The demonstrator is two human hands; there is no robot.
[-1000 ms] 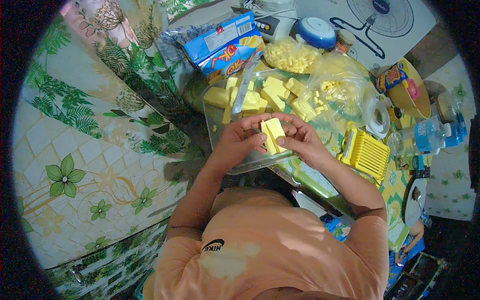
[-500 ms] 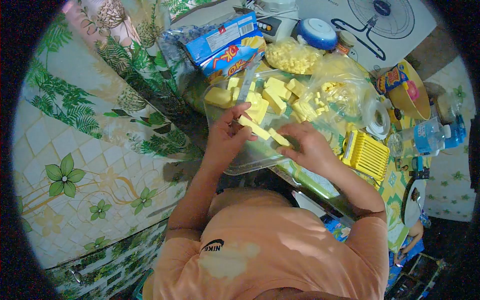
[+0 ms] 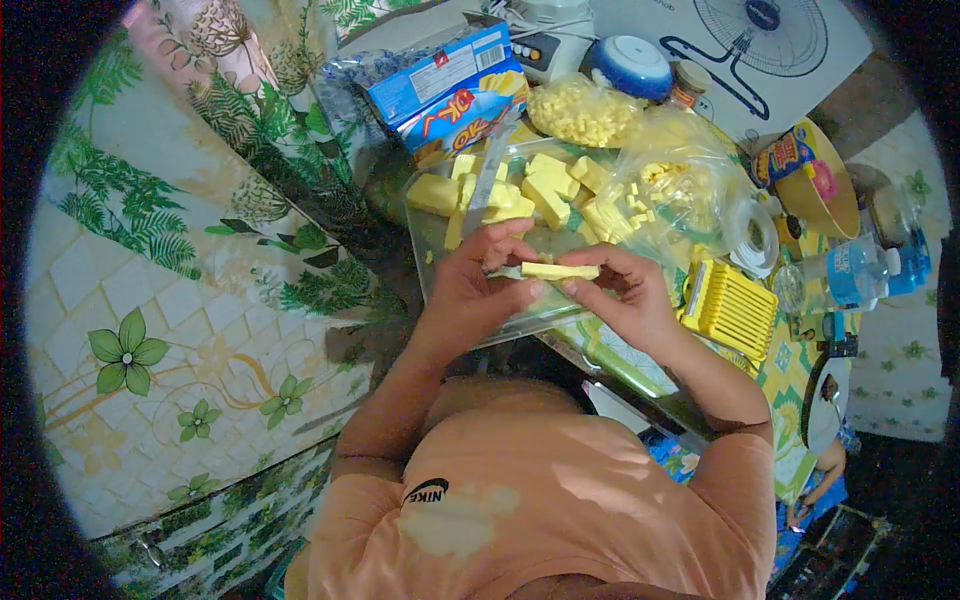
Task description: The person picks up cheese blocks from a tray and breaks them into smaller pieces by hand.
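Note:
A pale yellow stick (image 3: 560,271), which looks like cheese, lies level between my two hands. My left hand (image 3: 480,285) pinches its left end between thumb and fingers; a small greyish edge shows there that I cannot make out. My right hand (image 3: 625,295) is closed on the right end, thumb below and index finger above. Beyond the hands, a clear plastic tray (image 3: 425,245) carries several yellow blocks (image 3: 545,200) and cut pieces. A metal knife blade (image 3: 487,178) slants over the blocks; its handle is not visible.
A bag of yellow cubes (image 3: 583,110), a blue box (image 3: 450,90) and a blue bowl (image 3: 633,68) stand behind the tray. To the right are an open plastic bag (image 3: 680,180), a yellow slicer (image 3: 735,310), a yellow bowl (image 3: 835,185) and a water bottle (image 3: 850,275).
My hands have come together. The two yellow pieces, held apart one in each hand before, now meet as one level stick. My left hand has dropped lower, away from the knife blade.

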